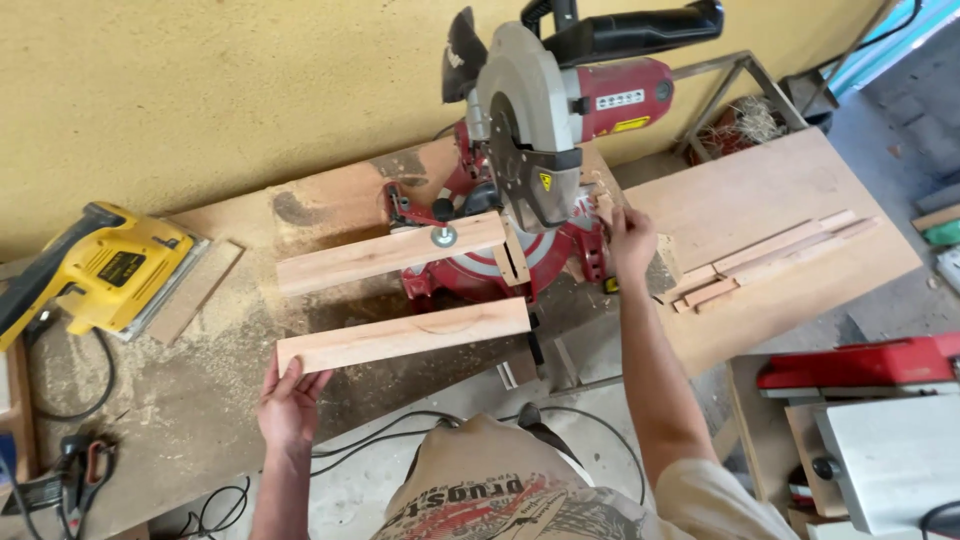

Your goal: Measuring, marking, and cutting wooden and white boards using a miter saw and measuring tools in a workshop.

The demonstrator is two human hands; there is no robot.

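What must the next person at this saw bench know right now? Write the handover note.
Left hand: grips the left end of the near board, lifted in front of the saw.
Right hand: on a small offcut beside the blade guard.
Second board: lies across the miter saw table, uncut.
Done: thin strips lie on the right-hand panel.
Left: both boards are whole.

At twelve o'clock the mitre saw [540,150] is red with a grey guard and black handle. At nine o'clock the sander [110,270] is yellow and black. Centre, the plank [400,338] is pale pinkish wood. The wall [230,90] is mustard yellow.
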